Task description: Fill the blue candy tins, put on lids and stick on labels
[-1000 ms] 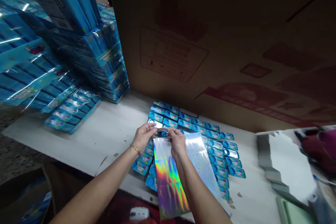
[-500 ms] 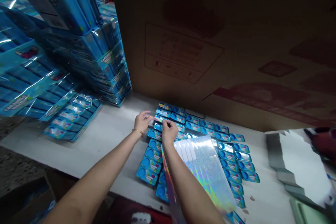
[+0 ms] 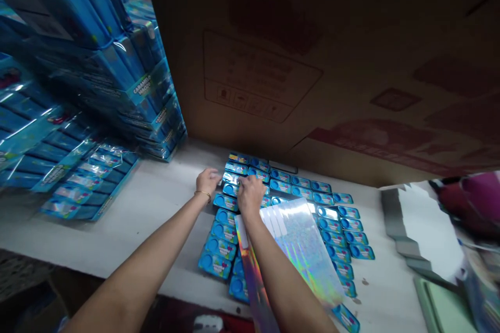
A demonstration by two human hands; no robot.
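My left hand [image 3: 208, 182] is bent with its fingertips together at the left end of a shiny sticker strip [image 3: 232, 178]. My right hand [image 3: 251, 193] pinches the strip's other end. The strip lies at the surface of one of the small blue packs in the leftmost column. Blue packs [image 3: 221, 232] with round windows stand in several rows around both hands. A holographic sticker sheet [image 3: 308, 255] with pale bare strips at its upper left lies over the packs, partly under my right forearm. A second shiny sheet [image 3: 255, 286] hangs along that forearm.
A large cardboard box [image 3: 265, 73] stands behind the packs. Wrapped blue display boxes [image 3: 144, 88] are stacked on the left, with an open tray of packs [image 3: 88, 179] in front. To the right lie white stepped paper [image 3: 425, 234] and a pale green object [image 3: 445, 302].
The shiny strip, held just above the packs before, is now down on one pack. My right hand has turned flatter over it. The view has shifted slightly.
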